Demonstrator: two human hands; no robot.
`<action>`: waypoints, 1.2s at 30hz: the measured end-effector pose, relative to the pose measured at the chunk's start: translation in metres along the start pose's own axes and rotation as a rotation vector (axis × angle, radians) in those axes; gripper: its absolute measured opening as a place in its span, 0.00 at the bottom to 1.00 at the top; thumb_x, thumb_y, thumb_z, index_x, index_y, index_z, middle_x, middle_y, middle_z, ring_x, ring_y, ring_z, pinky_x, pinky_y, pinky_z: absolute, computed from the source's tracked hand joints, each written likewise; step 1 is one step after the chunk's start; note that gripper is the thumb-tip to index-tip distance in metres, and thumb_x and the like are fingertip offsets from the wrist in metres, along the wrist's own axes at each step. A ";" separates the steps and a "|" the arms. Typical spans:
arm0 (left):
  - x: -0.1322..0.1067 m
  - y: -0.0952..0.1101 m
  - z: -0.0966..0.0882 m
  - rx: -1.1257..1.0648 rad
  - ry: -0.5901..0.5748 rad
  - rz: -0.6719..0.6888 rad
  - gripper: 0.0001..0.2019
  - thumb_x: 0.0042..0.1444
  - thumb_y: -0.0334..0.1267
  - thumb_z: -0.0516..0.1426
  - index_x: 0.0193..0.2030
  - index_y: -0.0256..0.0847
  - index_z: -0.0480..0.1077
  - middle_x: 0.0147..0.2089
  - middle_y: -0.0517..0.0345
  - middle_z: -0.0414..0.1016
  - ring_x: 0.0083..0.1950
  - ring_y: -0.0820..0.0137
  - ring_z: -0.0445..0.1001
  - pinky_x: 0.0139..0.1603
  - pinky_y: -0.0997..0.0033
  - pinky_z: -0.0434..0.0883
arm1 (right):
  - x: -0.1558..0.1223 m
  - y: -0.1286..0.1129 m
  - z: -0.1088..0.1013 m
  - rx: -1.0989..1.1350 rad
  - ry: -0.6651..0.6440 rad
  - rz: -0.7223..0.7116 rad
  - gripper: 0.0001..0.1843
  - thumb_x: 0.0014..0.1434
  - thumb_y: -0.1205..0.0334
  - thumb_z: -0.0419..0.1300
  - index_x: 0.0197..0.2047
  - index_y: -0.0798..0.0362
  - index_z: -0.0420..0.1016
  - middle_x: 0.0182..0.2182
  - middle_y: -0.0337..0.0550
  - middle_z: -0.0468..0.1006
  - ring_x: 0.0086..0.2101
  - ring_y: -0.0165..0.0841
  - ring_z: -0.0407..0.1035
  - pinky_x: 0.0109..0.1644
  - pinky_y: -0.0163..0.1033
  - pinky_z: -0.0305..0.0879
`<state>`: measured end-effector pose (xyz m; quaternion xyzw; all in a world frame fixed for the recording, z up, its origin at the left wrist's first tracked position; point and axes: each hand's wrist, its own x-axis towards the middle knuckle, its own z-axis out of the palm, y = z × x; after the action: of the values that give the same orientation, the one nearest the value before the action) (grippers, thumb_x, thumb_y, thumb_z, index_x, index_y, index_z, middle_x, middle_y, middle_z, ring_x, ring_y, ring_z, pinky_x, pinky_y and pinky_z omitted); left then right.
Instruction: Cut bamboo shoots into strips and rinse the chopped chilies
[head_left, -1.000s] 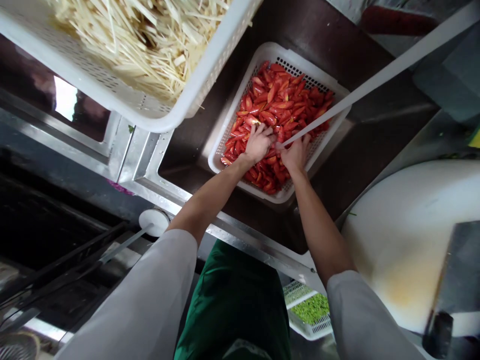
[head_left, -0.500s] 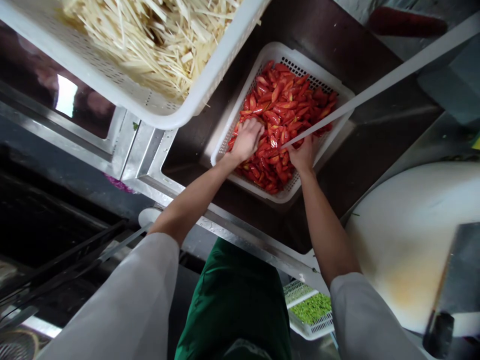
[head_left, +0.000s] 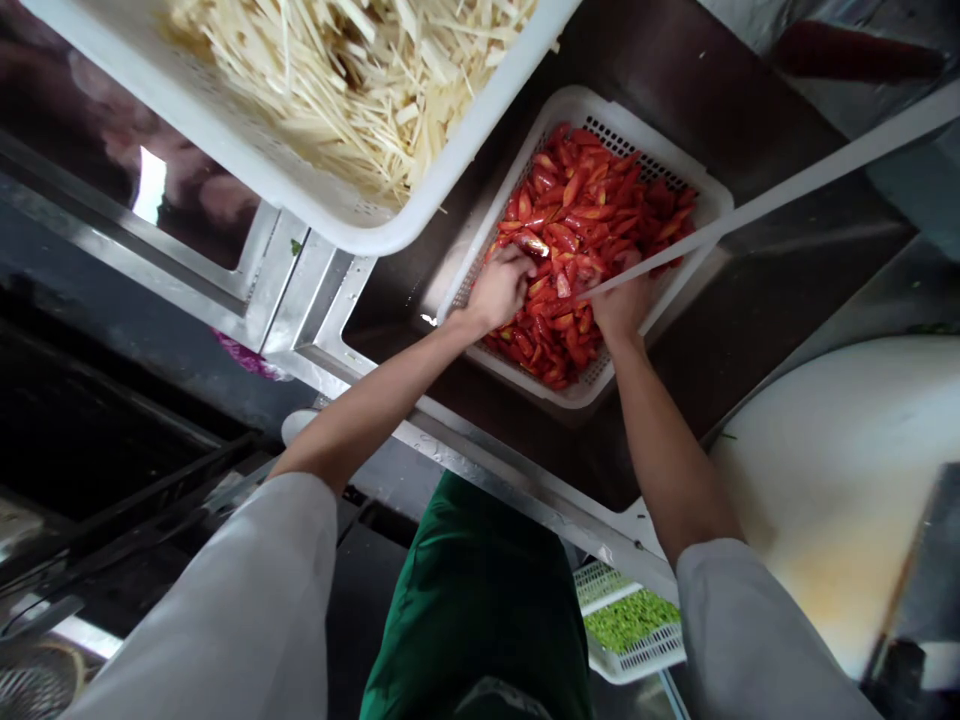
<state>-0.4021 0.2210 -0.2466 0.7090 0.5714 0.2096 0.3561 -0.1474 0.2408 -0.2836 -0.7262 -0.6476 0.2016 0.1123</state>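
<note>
A dark metal sink (head_left: 750, 310) stretches before us, our green garment (head_left: 472, 590) just below its edge. Our left hand (head_left: 501, 288) curls its fingers among red cut pieces (head_left: 577, 195); our right hand (head_left: 622, 310) dips in beside it, partly hidden. We cannot tell whether either grips any. The pieces lie in a white basket (head_left: 652, 140) inside the sink.

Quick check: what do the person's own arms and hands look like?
The left sleeve and right sleeve are plain, pale grey and end near the elbows; the forearms are bare. The left hand and right hand wear no gloves, and no watch or bracelet shows.
</note>
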 end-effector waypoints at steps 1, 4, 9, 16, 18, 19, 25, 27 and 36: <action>0.008 0.008 0.010 0.011 -0.033 -0.004 0.16 0.71 0.34 0.51 0.54 0.45 0.79 0.56 0.47 0.79 0.61 0.55 0.75 0.66 0.47 0.74 | 0.005 0.008 -0.001 0.014 0.004 -0.008 0.22 0.68 0.53 0.59 0.61 0.53 0.73 0.56 0.60 0.77 0.58 0.52 0.71 0.65 0.62 0.68; 0.027 0.030 0.036 0.103 -0.132 -0.042 0.19 0.70 0.33 0.52 0.60 0.46 0.79 0.61 0.45 0.77 0.68 0.52 0.70 0.69 0.46 0.71 | 0.014 0.028 -0.004 0.042 0.008 -0.016 0.19 0.67 0.54 0.58 0.58 0.51 0.76 0.51 0.58 0.80 0.56 0.52 0.74 0.63 0.61 0.71; 0.041 0.051 0.058 0.242 -0.167 -0.112 0.20 0.72 0.34 0.51 0.64 0.45 0.78 0.73 0.42 0.68 0.77 0.44 0.59 0.75 0.37 0.61 | 0.016 0.035 -0.002 0.063 0.035 -0.024 0.17 0.66 0.56 0.57 0.55 0.53 0.77 0.47 0.58 0.81 0.53 0.51 0.75 0.62 0.58 0.72; 0.050 0.051 0.061 0.253 -0.185 -0.091 0.18 0.75 0.41 0.53 0.62 0.45 0.80 0.78 0.42 0.62 0.80 0.39 0.54 0.78 0.33 0.51 | 0.006 0.027 0.000 0.070 -0.018 -0.031 0.14 0.66 0.59 0.55 0.51 0.51 0.77 0.47 0.55 0.78 0.52 0.47 0.71 0.63 0.57 0.70; 0.052 0.049 0.063 0.217 -0.160 -0.092 0.16 0.74 0.41 0.54 0.59 0.44 0.81 0.77 0.41 0.63 0.80 0.38 0.53 0.78 0.30 0.50 | 0.001 0.024 0.000 0.040 -0.016 -0.028 0.13 0.67 0.58 0.57 0.51 0.51 0.77 0.51 0.56 0.76 0.54 0.48 0.70 0.64 0.59 0.69; 0.053 0.048 0.064 0.191 -0.144 -0.093 0.16 0.74 0.42 0.54 0.58 0.43 0.81 0.76 0.41 0.63 0.80 0.37 0.53 0.78 0.29 0.49 | -0.001 0.022 -0.001 0.023 -0.012 -0.024 0.14 0.67 0.56 0.58 0.51 0.51 0.77 0.52 0.56 0.76 0.55 0.49 0.70 0.65 0.60 0.68; 0.056 0.038 0.072 0.046 -0.055 -0.084 0.15 0.73 0.43 0.55 0.58 0.46 0.80 0.73 0.42 0.67 0.79 0.37 0.54 0.77 0.23 0.48 | -0.003 0.017 -0.006 -0.007 -0.028 -0.028 0.20 0.68 0.45 0.59 0.50 0.53 0.78 0.52 0.60 0.77 0.56 0.51 0.68 0.66 0.62 0.67; 0.057 0.038 0.075 0.036 -0.027 -0.079 0.15 0.73 0.43 0.55 0.58 0.47 0.80 0.73 0.43 0.68 0.78 0.37 0.55 0.77 0.22 0.48 | -0.001 0.017 -0.007 -0.007 -0.048 -0.036 0.18 0.68 0.47 0.60 0.49 0.53 0.78 0.50 0.60 0.77 0.56 0.51 0.68 0.66 0.62 0.67; 0.068 0.039 0.089 0.123 -0.003 -0.077 0.18 0.75 0.40 0.50 0.62 0.46 0.78 0.74 0.44 0.69 0.79 0.42 0.56 0.79 0.21 0.42 | -0.003 0.012 -0.004 0.004 -0.072 0.052 0.14 0.66 0.56 0.61 0.50 0.55 0.77 0.52 0.61 0.76 0.58 0.51 0.68 0.69 0.62 0.63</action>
<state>-0.2957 0.2591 -0.2836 0.7074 0.6094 0.1592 0.3208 -0.1351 0.2369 -0.2849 -0.7348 -0.6318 0.2317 0.0854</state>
